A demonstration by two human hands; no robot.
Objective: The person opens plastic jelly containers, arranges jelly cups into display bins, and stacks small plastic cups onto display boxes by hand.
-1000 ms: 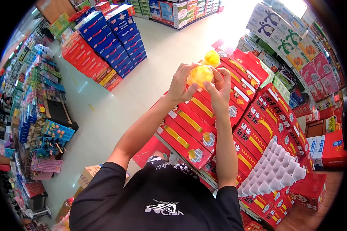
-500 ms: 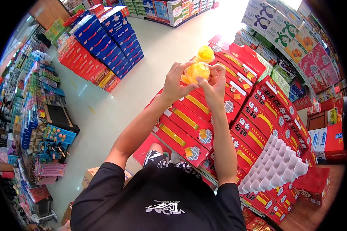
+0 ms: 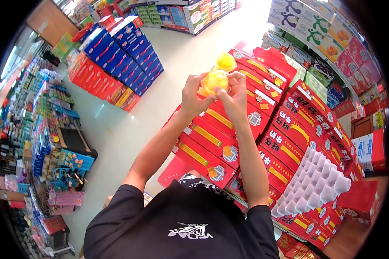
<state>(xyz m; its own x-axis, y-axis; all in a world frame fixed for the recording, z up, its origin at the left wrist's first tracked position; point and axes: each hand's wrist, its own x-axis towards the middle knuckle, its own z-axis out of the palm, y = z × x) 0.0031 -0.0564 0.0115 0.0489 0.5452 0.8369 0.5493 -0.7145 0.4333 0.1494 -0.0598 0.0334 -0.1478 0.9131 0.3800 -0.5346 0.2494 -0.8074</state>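
A shiny yellow ball-shaped thing (image 3: 216, 80), too bright to name, sits between my two hands above the red boxes. My left hand (image 3: 194, 96) curls around its left side, fingers bent at the top. On the other side my right hand (image 3: 235, 96) grips it, thumb pressed on the lower front. A second yellow rounded thing (image 3: 225, 61) is just beyond, at the far edge of the stacked red milk cartons (image 3: 212, 134). The contact of my hidden fingertips with the ball does not show.
At right, a pale egg tray (image 3: 313, 183) lies on more red milk cartons. Blue and red boxes (image 3: 121, 56) are stacked on the floor (image 3: 138, 116) at upper left. Shelves of small goods (image 3: 56, 142) line the left; white cartons (image 3: 307, 21) rise at upper right.
The view has shifted slightly. Both hands still hold the yellow ball-shaped thing, with its visible face turned a little and the fingers slightly shifted.
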